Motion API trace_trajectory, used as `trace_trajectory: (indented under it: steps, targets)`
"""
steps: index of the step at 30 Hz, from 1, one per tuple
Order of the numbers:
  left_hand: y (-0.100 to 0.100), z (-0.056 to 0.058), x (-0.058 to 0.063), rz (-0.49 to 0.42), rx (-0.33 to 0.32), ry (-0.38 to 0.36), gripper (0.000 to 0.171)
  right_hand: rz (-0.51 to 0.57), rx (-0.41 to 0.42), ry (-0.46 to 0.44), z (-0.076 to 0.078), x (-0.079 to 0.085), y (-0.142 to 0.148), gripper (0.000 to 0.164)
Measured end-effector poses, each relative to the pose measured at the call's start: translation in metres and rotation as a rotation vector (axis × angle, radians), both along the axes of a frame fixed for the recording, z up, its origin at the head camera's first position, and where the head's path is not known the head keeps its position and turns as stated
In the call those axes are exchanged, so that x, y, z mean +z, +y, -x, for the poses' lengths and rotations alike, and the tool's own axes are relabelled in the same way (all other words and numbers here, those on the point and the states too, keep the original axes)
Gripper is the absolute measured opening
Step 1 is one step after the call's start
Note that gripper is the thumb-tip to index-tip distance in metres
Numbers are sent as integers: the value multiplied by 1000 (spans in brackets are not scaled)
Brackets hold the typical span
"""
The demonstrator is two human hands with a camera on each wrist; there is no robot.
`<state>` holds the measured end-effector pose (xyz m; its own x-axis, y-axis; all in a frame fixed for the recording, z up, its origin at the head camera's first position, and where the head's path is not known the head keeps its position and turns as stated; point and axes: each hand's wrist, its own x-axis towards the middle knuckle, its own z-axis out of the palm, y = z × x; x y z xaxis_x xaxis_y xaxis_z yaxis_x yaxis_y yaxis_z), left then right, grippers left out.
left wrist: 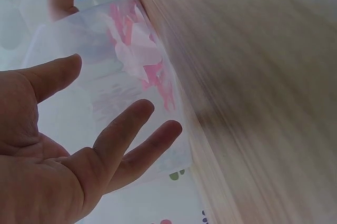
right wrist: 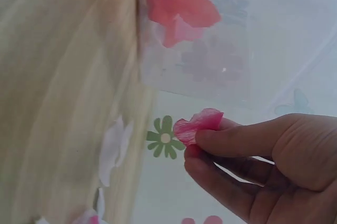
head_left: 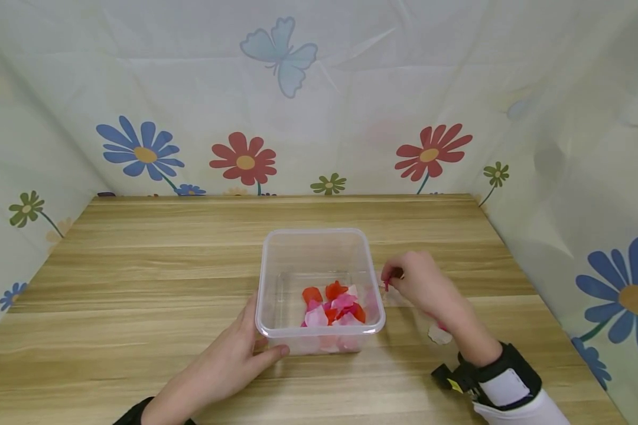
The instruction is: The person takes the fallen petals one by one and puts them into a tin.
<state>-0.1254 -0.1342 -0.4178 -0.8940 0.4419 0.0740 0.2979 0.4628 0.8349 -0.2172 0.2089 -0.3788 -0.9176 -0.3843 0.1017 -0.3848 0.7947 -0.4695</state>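
Observation:
A clear plastic box (head_left: 315, 252) stands on the wooden table, with red, pink and pale petals (head_left: 344, 302) heaped in its front right part. My left hand (head_left: 231, 361) is at the box's near left corner, fingers along the side and thumb by the front wall. The left wrist view has its fingers spread and relaxed beside the wall. To the right of the box, my right hand (head_left: 424, 284) pinches a deep pink petal (right wrist: 199, 125) between thumb and fingers, outside the box. The petal shows crinkled edges in the right wrist view.
A white petal (head_left: 439, 335) lies on the table (head_left: 154, 283) under my right wrist. Several loose pale petals (right wrist: 113, 150) lie beside the box in the right wrist view. Behind the table hangs a white cloth (head_left: 351, 106) printed with flowers and a butterfly, with more at the sides.

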Motion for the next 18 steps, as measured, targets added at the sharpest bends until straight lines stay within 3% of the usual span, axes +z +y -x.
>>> trace_trajectory:
  steps: [9, 18]
  targets:
    - [0, 0, 0, -14, 0, 3, 94, 126, -79, 193, -10, 18, 0, 17]
    - [2, 1, 0, -17, 2, 10, 94, 253, -65, 422, -24, 30, -8, 22]
